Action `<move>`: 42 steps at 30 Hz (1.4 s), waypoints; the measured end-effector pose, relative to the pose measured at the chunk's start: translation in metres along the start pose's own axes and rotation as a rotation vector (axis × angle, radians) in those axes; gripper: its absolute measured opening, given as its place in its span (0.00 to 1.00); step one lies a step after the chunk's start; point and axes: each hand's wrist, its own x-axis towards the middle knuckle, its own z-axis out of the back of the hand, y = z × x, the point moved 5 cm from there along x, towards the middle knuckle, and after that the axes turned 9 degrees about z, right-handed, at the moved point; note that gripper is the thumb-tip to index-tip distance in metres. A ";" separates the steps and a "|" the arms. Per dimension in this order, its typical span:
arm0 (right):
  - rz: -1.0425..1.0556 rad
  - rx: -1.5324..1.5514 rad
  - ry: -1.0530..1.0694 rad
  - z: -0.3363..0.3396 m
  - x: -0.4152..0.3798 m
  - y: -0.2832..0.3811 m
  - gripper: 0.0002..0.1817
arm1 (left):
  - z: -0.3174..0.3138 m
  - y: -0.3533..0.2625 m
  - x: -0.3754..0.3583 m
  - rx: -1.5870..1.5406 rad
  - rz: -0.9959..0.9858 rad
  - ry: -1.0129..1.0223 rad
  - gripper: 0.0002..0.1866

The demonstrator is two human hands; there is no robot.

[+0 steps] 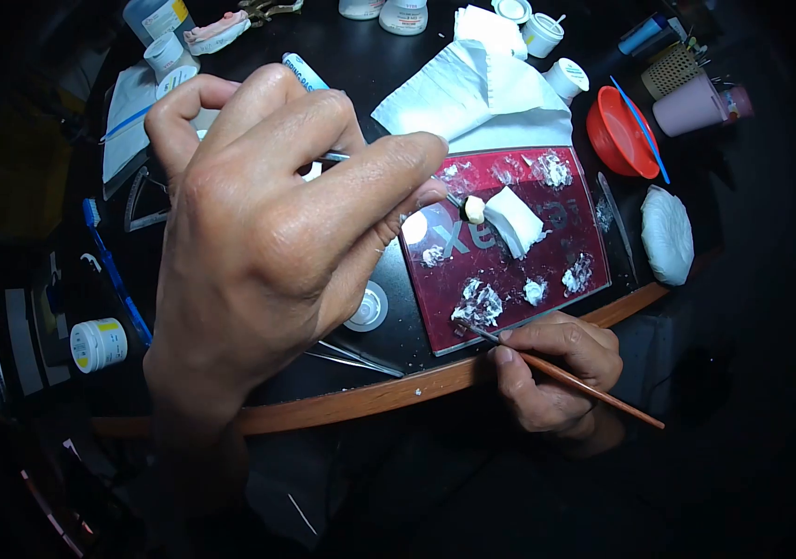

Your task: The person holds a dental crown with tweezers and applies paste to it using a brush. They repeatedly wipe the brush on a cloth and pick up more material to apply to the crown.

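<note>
My left hand (277,205), large in the foreground, is closed on a thin metal holder (333,157) that its fingers largely hide. At the holder's dark end sits a small cream tooth-shaped crown (475,210), above the dark red glass slab (435,303). My right hand (561,368) pinches a fine brush (593,391) with a brown wooden handle near its ferrule. The brush tip touches a white paste mound (479,305) at the slab's near-left corner. Several more white dabs and a folded white pad (515,222) lie on the slab.
Behind the slab lie white tissues (472,93) and small jars. To the right are a red bowl (610,140) with a blue stick and a white wrapped pad (666,235). Tweezers (360,361), a blue toothbrush (118,279) and a jar (98,345) lie left. A wooden edge (342,410) borders the table.
</note>
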 end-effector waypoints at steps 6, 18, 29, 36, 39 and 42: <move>-0.019 0.261 -0.051 0.017 0.010 -0.006 0.06 | 0.006 0.000 0.004 -0.063 0.060 0.036 0.13; 0.506 0.244 0.042 0.036 0.092 0.012 0.13 | -0.002 0.000 -0.002 -0.173 0.052 0.051 0.17; 0.566 0.400 0.064 0.015 0.086 0.005 0.12 | -0.001 -0.003 -0.002 -0.188 0.057 0.088 0.18; 0.587 0.392 0.091 0.011 0.083 0.006 0.11 | -0.001 -0.003 -0.002 -0.183 0.045 0.078 0.19; 0.592 0.381 0.099 0.011 0.083 0.007 0.11 | 0.000 -0.004 -0.002 -0.187 0.045 0.080 0.18; 0.586 0.379 0.107 0.011 0.083 0.008 0.10 | -0.001 -0.004 -0.002 -0.185 0.041 0.080 0.18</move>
